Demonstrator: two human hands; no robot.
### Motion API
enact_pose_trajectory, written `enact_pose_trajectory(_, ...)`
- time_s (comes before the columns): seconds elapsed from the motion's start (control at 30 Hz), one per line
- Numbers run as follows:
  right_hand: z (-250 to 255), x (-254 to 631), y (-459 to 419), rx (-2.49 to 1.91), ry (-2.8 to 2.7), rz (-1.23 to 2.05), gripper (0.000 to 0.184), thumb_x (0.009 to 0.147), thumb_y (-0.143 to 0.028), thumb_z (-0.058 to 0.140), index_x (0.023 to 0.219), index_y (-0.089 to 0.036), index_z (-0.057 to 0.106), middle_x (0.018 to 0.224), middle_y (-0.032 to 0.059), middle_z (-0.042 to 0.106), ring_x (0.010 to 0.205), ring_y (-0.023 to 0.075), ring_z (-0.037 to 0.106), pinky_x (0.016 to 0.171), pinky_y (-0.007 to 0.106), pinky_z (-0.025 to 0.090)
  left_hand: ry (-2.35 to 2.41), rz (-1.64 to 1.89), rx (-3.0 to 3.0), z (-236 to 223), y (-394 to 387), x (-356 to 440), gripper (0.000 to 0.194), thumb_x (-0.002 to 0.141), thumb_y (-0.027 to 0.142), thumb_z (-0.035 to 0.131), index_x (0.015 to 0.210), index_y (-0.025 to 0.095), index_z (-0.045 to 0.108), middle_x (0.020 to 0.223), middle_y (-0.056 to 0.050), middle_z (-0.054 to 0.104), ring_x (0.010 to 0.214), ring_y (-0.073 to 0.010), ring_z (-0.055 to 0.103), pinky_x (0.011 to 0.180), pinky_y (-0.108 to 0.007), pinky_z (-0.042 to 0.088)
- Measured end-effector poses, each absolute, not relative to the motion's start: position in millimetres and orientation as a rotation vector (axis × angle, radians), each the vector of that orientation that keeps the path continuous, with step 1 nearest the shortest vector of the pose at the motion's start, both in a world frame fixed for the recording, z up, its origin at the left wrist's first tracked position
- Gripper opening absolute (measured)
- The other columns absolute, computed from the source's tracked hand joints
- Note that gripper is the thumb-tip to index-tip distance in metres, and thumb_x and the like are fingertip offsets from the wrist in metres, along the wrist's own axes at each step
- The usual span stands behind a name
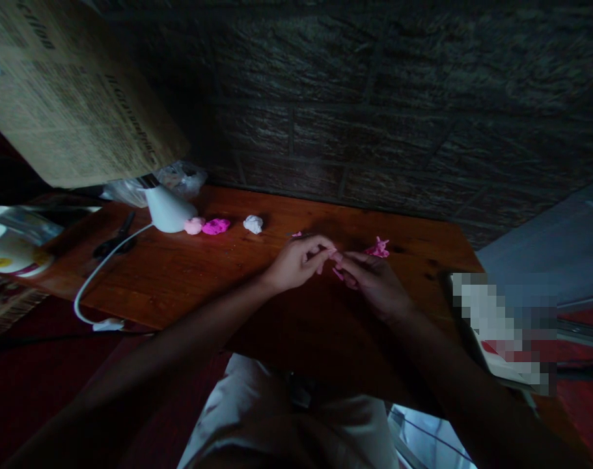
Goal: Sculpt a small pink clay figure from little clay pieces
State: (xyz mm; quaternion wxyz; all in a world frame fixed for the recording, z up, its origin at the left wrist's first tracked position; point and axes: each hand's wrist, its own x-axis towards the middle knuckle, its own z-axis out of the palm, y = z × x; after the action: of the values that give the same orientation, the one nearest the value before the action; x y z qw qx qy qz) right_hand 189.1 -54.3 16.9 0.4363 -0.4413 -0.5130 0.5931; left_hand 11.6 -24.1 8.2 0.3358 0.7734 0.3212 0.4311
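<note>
My left hand (299, 262) and my right hand (372, 280) meet over the middle of a wooden table (179, 273). Both pinch a small pink piece of clay (336, 267) between their fingertips. A small pink clay figure (379, 248) stands on the table just behind my right hand. A tiny pink scrap (297, 234) lies behind my left hand. Further left lie a white clay lump (253, 223), a bright pink lump (216, 226) and a pale pink lump (194, 225).
A white lamp base (168, 208) with a white cable (94, 277) stands at the back left, under a newspaper-print shade (66, 91). Black scissors (114, 238), a plastic bag (181, 177) and a white container (10, 254) sit at left. A dark brick wall (374, 98) backs the table.
</note>
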Motion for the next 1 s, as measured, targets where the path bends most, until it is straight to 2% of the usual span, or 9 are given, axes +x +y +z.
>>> enact_pose_trajectory(0.17, 18, 190, -53, -1.162, -1.224, 1.421, 0.041, 0.068, -0.059, 0.081, 0.066, -0.019, 0.069, 0.056, -0.0034, 0.050, 0.051, 0.0082, 0.035, 0.048, 0.025, 0.024, 0.762, 1.120, 1.860, 8, -20, 11, 0.016, 0.096, 0.030, 0.058, 0.092, 0.015, 0.064, 0.061, 0.003, 0.061, 0.048, -0.0054, 0.054, 0.043, -0.016, 0.040)
enact_pose_trajectory(0.3, 22, 191, -54, -1.151, -1.228, 1.364, 0.038, 0.072, -0.056, 0.079, 0.069, -0.019, 0.070, 0.055, -0.0039, 0.050, 0.050, 0.0081, 0.036, 0.048, 0.025, 0.028, 0.690, 1.053, 1.742, 5, -15, 11, 0.019, 0.096, 0.034, 0.058, 0.094, 0.016, 0.062, 0.077, -0.002, 0.071, 0.048, -0.0047, 0.057, 0.041, -0.016, 0.040)
enact_pose_trajectory(0.37, 24, 191, -54, -1.151, -1.224, 1.345, 0.036, 0.072, -0.055, 0.079, 0.070, -0.020, 0.070, 0.059, -0.0028, 0.054, 0.050, 0.0079, 0.037, 0.048, 0.024, 0.029, 0.683, 1.051, 1.698, 5, -15, 11, 0.019, 0.095, 0.034, 0.058, 0.095, 0.016, 0.062, 0.086, -0.005, 0.074, 0.050, -0.0049, 0.059, 0.042, -0.016, 0.042)
enact_pose_trajectory(0.47, 23, 192, -53, -1.162, -1.191, 1.310, 0.036, 0.071, -0.055, 0.079, 0.073, -0.020, 0.071, 0.066, -0.0013, 0.060, 0.050, 0.0073, 0.038, 0.046, 0.024, 0.029, 0.685, 1.025, 1.643, 6, -15, 12, 0.020, 0.094, 0.035, 0.060, 0.093, 0.015, 0.063, 0.083, -0.005, 0.075, 0.052, -0.0054, 0.060, 0.044, -0.016, 0.043)
enact_pose_trajectory(0.7, 23, 192, -54, -1.182, -1.214, 1.289, 0.031, 0.075, -0.051, 0.077, 0.076, -0.021, 0.069, 0.057, -0.0046, 0.051, 0.049, 0.0081, 0.039, 0.047, 0.024, 0.030, 0.670, 1.050, 1.601, 2, -13, 12, 0.020, 0.091, 0.034, 0.066, 0.099, 0.017, 0.067, 0.094, -0.007, 0.077, 0.058, -0.0076, 0.062, 0.048, -0.020, 0.046)
enact_pose_trajectory(0.77, 24, 192, -54, -1.181, -1.225, 1.292, 0.031, 0.077, -0.051, 0.076, 0.075, -0.021, 0.069, 0.056, -0.0048, 0.050, 0.050, 0.0084, 0.039, 0.049, 0.025, 0.032, 0.670, 1.059, 1.614, 1, -13, 12, 0.020, 0.090, 0.034, 0.067, 0.101, 0.017, 0.068, 0.093, -0.006, 0.077, 0.060, -0.0084, 0.063, 0.049, -0.021, 0.048)
enact_pose_trajectory(0.9, 25, 191, -55, -1.175, -1.236, 1.290, 0.032, 0.078, -0.051, 0.075, 0.073, -0.020, 0.069, 0.055, -0.0054, 0.047, 0.050, 0.0082, 0.038, 0.050, 0.025, 0.032, 0.703, 1.057, 1.618, 1, -14, 12, 0.018, 0.087, 0.032, 0.072, 0.095, 0.016, 0.070, 0.076, -0.002, 0.072, 0.059, -0.0087, 0.063, 0.051, -0.020, 0.048)
enact_pose_trajectory(1.0, 25, 191, -55, -1.180, -1.242, 1.284, 0.031, 0.078, -0.051, 0.075, 0.075, -0.021, 0.069, 0.054, -0.0057, 0.047, 0.050, 0.0085, 0.038, 0.050, 0.025, 0.033, 0.712, 1.065, 1.584, 1, -14, 12, 0.017, 0.085, 0.032, 0.074, 0.091, 0.016, 0.072, 0.074, -0.001, 0.071, 0.060, -0.0087, 0.061, 0.051, -0.021, 0.048)
